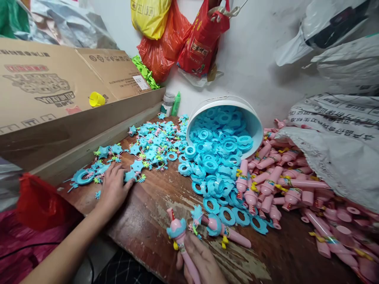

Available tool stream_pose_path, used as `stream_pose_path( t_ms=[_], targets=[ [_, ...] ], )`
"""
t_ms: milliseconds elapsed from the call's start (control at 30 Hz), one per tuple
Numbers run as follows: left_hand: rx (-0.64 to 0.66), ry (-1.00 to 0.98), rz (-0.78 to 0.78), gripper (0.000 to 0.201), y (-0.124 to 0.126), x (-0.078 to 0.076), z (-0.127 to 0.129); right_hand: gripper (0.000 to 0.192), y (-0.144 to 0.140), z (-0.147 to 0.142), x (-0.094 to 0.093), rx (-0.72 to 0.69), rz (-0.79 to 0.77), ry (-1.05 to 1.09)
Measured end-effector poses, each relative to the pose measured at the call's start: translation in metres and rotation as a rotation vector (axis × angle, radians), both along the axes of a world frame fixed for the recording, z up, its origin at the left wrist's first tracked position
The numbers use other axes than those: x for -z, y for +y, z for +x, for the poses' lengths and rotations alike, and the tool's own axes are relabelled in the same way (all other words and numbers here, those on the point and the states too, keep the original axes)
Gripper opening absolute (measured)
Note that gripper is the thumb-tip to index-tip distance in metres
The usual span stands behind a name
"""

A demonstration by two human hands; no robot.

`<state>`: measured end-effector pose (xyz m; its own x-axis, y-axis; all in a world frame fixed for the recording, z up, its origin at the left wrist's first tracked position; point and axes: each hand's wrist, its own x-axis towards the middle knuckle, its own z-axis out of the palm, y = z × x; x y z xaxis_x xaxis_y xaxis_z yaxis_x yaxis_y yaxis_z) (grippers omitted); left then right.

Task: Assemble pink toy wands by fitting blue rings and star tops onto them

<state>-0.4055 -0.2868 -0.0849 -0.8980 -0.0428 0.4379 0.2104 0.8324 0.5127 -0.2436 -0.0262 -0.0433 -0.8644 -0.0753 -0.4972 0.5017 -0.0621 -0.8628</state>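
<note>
I am holding a pink wand (184, 247) in my right hand (199, 262), fingers wrapped around its handle low at the near edge of the table (154, 221), so its blue-capped head is pointing up and away from me where I can see it. Just beside it a second wand (226, 232) is lying flat on the wood, already wearing a blue ring.

My left hand (114, 189) is reaching out to the left, palm down and fingers spread wide, resting on the blue star pieces (148, 146) scattered there; I cannot tell whether a fingertip is pinching one. The stars are lying in a loose sheet, which is keeping single pieces easy to pick.

Further back a white bucket (254, 118) is lying tipped on its side, so the blue rings (216, 157) are spilling out toward me within reach. To the right, a heap of bare pink handles (284, 177) is pouring from under a white sack (334, 150). A cardboard box (59, 86) is walling off the left, and plastic bags (177, 35) are hanging on the wall behind.
</note>
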Motion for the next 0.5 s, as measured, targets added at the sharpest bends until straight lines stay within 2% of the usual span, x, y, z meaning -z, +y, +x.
stream_pose_path(
  t_ms=[100, 200, 267, 367, 433, 500],
  targets=[
    [0.091, 0.014, -0.054, 0.021, 0.016, 0.005, 0.003, 0.063, 0.004, -0.012, 0.0, 0.125, 0.04, 0.037],
    [0.159, 0.094, -0.047, 0.013, 0.05, -0.012, 0.019, 0.064, 0.009, -0.018, -0.013, 0.246, 0.05, 0.07],
    [0.231, 0.134, 0.021, 0.008, 0.069, -0.027, 0.03, 0.063, 0.015, -0.015, -0.023, 0.229, 0.066, 0.066],
    [0.445, 0.097, 0.186, 0.009, 0.084, -0.039, 0.047, 0.065, 0.028, 0.001, -0.032, 0.114, 0.131, 0.03],
    [0.57, 0.038, 0.231, 0.019, 0.091, -0.037, 0.059, 0.072, 0.036, 0.015, -0.028, 0.051, 0.171, -0.016],
    [0.625, -0.045, 0.191, 0.033, 0.096, -0.03, 0.071, 0.08, 0.04, 0.027, -0.018, 0.056, 0.195, -0.049]
  ],
)
